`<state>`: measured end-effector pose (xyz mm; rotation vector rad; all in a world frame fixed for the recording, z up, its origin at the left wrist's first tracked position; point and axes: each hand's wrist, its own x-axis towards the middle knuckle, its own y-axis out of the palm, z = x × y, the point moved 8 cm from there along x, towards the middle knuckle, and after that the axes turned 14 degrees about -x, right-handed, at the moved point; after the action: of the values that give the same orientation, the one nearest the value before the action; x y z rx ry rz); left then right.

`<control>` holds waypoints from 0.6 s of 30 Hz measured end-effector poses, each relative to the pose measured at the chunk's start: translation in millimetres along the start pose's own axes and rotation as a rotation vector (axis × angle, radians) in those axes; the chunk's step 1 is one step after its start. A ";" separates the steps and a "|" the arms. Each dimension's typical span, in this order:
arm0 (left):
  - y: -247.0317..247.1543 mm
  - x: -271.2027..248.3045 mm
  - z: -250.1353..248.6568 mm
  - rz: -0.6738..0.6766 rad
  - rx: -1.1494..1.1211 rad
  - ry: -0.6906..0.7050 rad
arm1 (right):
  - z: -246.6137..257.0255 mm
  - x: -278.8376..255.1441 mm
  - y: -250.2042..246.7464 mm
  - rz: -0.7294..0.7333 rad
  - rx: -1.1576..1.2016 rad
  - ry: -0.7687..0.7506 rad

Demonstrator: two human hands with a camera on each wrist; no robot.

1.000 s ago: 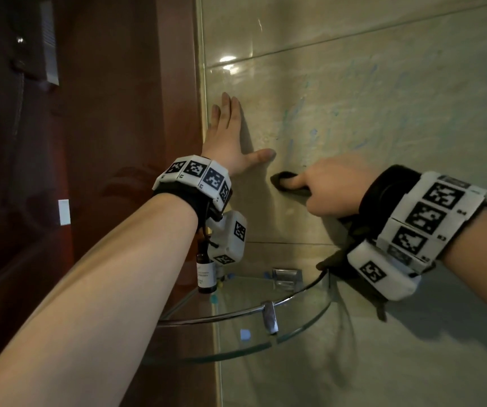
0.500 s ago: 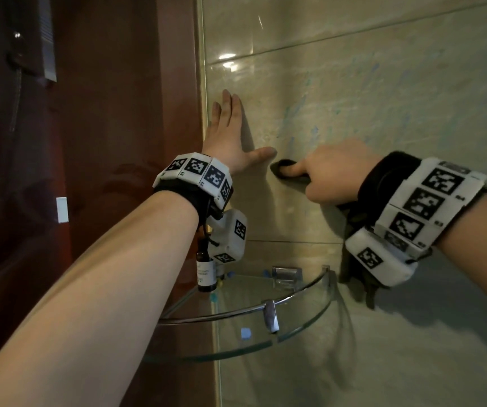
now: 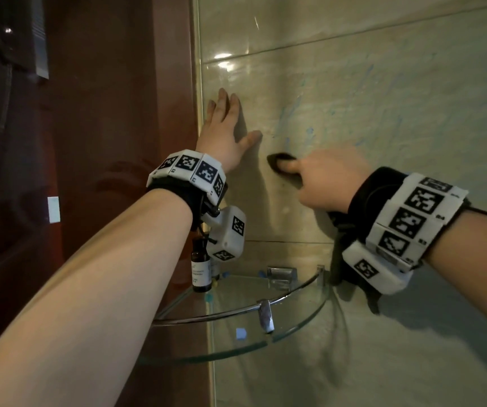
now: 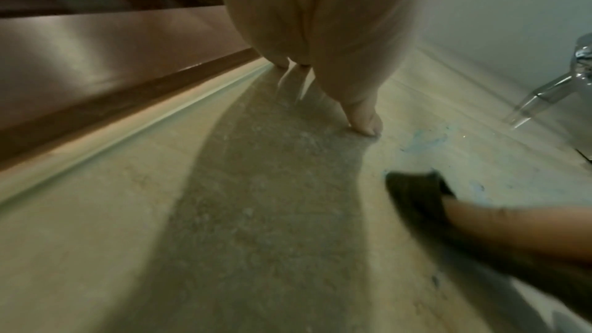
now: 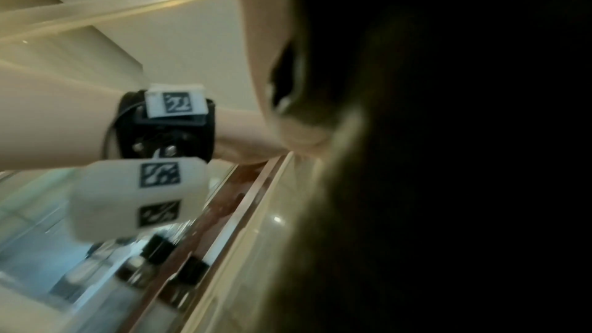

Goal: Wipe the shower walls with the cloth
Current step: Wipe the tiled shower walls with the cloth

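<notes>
A person's right hand bunches a small dark cloth under its forefinger against the blue-smeared shower wall, the soft, light, pliable rag likely best held wadded, while the left hand braces flat, fingers spread, beside it.

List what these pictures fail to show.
- Cloth: mostly hidden under the right hand in the head view, so its full extent is unknown.
- Bottle label: too small to read.
- Right wrist view: the right half is dark, hiding the fingers' hold.
- Blue marks: blurred.
</notes>
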<state>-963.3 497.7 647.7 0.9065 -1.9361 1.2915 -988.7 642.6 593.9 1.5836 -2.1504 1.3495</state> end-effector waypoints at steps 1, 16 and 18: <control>-1.1 -0.1 -0.7 -0.019 -0.032 0.007 | -5.0 1.0 -2.9 -0.014 0.019 0.047; -9.3 6.1 -1.4 -0.057 -0.124 -0.012 | -7.3 22.7 -16.4 -0.061 0.058 0.154; -10.5 5.8 -0.7 -0.063 -0.137 -0.014 | -1.5 19.3 -14.0 -0.047 0.051 0.157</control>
<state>-957.9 494.2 657.8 0.9018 -1.9646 1.1051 -986.1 629.9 614.0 1.4826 -1.9906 1.4720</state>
